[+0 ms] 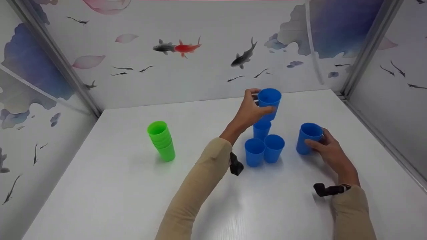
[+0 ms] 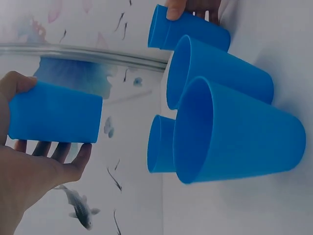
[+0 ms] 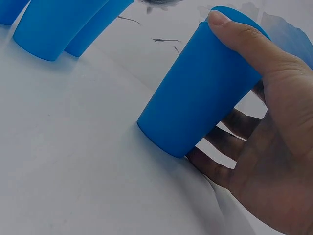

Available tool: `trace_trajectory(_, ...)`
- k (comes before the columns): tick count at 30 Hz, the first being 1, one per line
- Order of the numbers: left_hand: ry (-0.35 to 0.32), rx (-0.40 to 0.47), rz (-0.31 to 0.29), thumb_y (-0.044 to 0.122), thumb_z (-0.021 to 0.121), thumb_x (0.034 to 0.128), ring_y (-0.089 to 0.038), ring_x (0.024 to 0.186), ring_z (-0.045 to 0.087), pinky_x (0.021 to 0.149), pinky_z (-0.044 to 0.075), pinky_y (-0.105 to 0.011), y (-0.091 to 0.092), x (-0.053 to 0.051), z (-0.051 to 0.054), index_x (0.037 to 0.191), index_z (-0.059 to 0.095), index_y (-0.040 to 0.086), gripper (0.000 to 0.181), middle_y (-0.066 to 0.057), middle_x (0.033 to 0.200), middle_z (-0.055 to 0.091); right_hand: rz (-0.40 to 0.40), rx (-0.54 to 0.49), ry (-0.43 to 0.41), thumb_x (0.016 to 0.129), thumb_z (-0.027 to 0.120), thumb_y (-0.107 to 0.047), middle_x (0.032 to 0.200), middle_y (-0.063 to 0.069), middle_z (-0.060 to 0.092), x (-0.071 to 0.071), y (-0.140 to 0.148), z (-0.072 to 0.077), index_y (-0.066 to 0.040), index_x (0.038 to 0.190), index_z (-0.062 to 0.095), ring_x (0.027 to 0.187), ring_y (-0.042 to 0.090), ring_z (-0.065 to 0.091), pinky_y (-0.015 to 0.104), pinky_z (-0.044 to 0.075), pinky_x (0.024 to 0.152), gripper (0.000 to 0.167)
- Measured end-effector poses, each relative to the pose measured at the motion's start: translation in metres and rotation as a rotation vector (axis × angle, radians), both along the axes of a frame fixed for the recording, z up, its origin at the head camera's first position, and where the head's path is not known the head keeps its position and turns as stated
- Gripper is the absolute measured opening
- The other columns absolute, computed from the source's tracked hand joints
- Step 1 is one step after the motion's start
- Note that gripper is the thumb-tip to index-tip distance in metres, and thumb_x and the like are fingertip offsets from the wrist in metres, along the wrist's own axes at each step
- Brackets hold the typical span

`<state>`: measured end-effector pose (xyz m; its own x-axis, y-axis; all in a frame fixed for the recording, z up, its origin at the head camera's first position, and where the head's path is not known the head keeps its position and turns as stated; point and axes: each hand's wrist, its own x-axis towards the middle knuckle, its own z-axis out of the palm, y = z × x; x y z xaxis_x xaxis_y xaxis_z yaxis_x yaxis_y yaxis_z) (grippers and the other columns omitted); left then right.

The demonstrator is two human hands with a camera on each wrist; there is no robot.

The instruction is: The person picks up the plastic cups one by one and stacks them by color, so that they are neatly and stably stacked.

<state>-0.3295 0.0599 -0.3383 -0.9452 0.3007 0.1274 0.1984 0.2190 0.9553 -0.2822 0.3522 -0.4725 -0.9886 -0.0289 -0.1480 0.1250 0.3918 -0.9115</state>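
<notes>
My left hand grips a blue cup by its side, thumb in front and fingers behind. In the left wrist view that cup is off the table. Beneath and around it three blue cups stand upright: one behind, one front left and one front right. To their right my right hand holds another blue cup on the table; in the right wrist view the thumb lies near the rim of this cup. A second rim line shows on it in the left wrist view.
A stack of several green cups stands on the left part of the white table. Printed panels with fish enclose the table at the back and both sides.
</notes>
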Motion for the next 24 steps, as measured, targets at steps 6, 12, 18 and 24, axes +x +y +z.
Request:
trace_trajectory(6,-0.009,0.004,-0.019,0.029,0.077,0.0867,-0.032,0.139,0.049,0.113,0.044,-0.052,0.021,0.003,0.000,0.146,0.032,0.018,0.076,-0.010,0.153,0.043,-0.009,-0.001,0.006,0.089,0.064,-0.062,0.169,0.019,0.001,-0.002,0.000,0.000,-0.021,0.162,-0.005,0.154,0.048,0.004,0.066,0.017,0.120,0.108)
trace_trajectory(12,-0.008,-0.020,-0.028,0.032,0.079,0.0859,-0.030,0.138,0.051,0.111,0.047,-0.049,0.043,0.006,-0.002,0.145,0.034,0.019,0.075,-0.009,0.152,0.045,-0.025,-0.008,-0.016,0.089,0.064,-0.062,0.169,0.018,0.000,-0.003,-0.001,0.000,-0.022,0.162,-0.006,0.155,0.047,0.002,0.065,0.017,0.121,0.109)
trace_trajectory(18,-0.005,-0.038,-0.045,0.031,0.080,0.0852,-0.027,0.136,0.054,0.109,0.050,-0.042,0.067,0.014,-0.002,0.143,0.036,0.021,0.073,-0.006,0.151,0.046,-0.033,0.008,-0.030,0.089,0.063,-0.062,0.169,0.019,-0.001,-0.003,0.002,0.001,-0.023,0.162,-0.008,0.154,0.049,0.002,0.068,0.015,0.120,0.109)
trace_trajectory(24,-0.009,-0.037,-0.072,0.031,0.080,0.0851,-0.024,0.135,0.054,0.108,0.051,-0.038,0.083,0.022,-0.007,0.141,0.036,0.023,0.071,-0.003,0.149,0.047,-0.033,0.014,-0.042,0.089,0.062,-0.063,0.169,0.018,-0.001,-0.004,-0.001,0.002,-0.024,0.162,-0.008,0.154,0.050,0.003,0.069,0.015,0.120,0.108)
